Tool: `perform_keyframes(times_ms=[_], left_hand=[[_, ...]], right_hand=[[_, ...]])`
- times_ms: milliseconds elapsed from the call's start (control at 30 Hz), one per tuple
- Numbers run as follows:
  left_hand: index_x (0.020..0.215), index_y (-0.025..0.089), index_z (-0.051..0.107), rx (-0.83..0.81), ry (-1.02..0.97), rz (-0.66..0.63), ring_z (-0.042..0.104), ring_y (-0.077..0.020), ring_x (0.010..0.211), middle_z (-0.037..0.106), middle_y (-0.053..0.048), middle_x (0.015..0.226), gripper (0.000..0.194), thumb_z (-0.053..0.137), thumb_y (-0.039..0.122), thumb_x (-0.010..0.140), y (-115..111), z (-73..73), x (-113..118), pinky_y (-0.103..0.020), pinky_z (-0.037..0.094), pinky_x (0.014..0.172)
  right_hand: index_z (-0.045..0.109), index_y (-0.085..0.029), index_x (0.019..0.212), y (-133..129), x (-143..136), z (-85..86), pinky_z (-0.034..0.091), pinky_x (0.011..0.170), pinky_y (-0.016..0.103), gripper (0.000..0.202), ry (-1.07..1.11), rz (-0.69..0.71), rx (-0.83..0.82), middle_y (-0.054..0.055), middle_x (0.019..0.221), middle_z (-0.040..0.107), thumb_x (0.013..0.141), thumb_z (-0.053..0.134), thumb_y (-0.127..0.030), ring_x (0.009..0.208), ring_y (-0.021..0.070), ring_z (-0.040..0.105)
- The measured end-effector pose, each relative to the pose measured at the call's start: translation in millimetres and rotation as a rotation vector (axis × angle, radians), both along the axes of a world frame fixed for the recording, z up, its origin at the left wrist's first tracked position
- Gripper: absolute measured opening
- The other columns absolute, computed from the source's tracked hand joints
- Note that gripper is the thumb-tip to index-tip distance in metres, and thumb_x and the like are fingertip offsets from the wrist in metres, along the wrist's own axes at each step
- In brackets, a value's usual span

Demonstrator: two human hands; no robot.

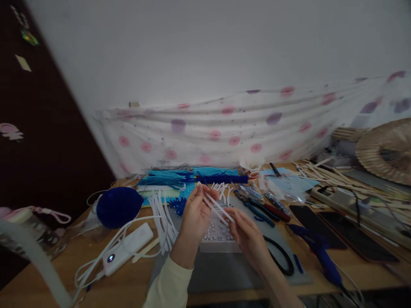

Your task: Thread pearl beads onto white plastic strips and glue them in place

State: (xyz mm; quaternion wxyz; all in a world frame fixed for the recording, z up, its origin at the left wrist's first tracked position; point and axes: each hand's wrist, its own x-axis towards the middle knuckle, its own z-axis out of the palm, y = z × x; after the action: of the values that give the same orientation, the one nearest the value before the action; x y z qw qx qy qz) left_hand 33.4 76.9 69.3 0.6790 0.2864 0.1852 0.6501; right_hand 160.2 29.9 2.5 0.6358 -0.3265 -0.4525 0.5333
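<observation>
Slanting inward: left hand [196, 211], right hand [245, 230]

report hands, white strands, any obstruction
Left hand, right hand both gripping white pipe cleaner strands. Strands side by side. Hands partly hide bead box; nothing seen blocking.

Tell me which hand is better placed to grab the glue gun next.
Probably the right hand: it is nearer the glue gun, though both it and the left hand hold white strands.

Strips [220, 207] in fingers [239, 218], pliers [252, 206] right (glue gun [321, 253] farther right)
</observation>
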Motion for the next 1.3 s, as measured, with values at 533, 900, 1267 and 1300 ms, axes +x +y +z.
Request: perform_keyframes(times_ms=[533, 900, 1267, 1300], left_hand=[[0.062, 0.013, 0.058, -0.149, -0.153, -0.119, 0.03, -0.0049, 0.037, 0.034, 0.008, 0.047, 0.059, 0.026, 0.014, 0.111, 0.4, 9.7, 1.9, -0.015, 0.03, 0.042], [0.065, 0.012, 0.061, -0.165, -0.14, -0.131, 0.031, -0.0055, 0.038, 0.037, 0.007, 0.047, 0.054, 0.033, 0.013, 0.111, 2.6, 3.6, 8.4, -0.016, 0.03, 0.044], [0.065, 0.012, 0.059, -0.206, -0.143, -0.145, 0.032, -0.0045, 0.037, 0.037, 0.007, 0.046, 0.056, 0.029, 0.015, 0.112, 2.4, 4.8, 8.3, -0.016, 0.029, 0.042], [0.065, 0.012, 0.059, -0.208, -0.142, -0.149, 0.032, -0.0046, 0.037, 0.037, 0.007, 0.046, 0.056, 0.029, 0.015, 0.112, 2.4, 5.1, 8.5, -0.016, 0.029, 0.042]], right_hand=[[0.073, -0.025, 0.094, -10.9, -1.3, -18.0, 0.057, 0.076, 0.026, 0.043, 0.286, 0.071, -0.273, 0.0, 0.095, 0.078, 0.069, 0.091, -0.054, 0.091, 0.0155, 0.074], [0.047, -0.022, 0.063, -1.4, -8.3, -21.5, 0.022, 0.031, 0.017, 0.072, 0.118, 0.469, -0.308, -0.01, 0.043, 0.039, 0.067, 0.061, -0.092, 0.031, 0.0047, 0.028], [0.036, -0.023, 0.061, -11.0, -9.2, -28.0, 0.027, 0.033, 0.017, 0.066, 0.162, 0.484, -0.233, -0.011, 0.052, 0.03, 0.08, 0.064, -0.08, 0.037, 0.0041, 0.024], [0.036, -0.023, 0.062, -10.5, -9.9, -29.2, 0.027, 0.033, 0.017, 0.065, 0.177, 0.486, -0.232, -0.012, 0.052, 0.03, 0.079, 0.065, -0.079, 0.037, 0.004, 0.022]])
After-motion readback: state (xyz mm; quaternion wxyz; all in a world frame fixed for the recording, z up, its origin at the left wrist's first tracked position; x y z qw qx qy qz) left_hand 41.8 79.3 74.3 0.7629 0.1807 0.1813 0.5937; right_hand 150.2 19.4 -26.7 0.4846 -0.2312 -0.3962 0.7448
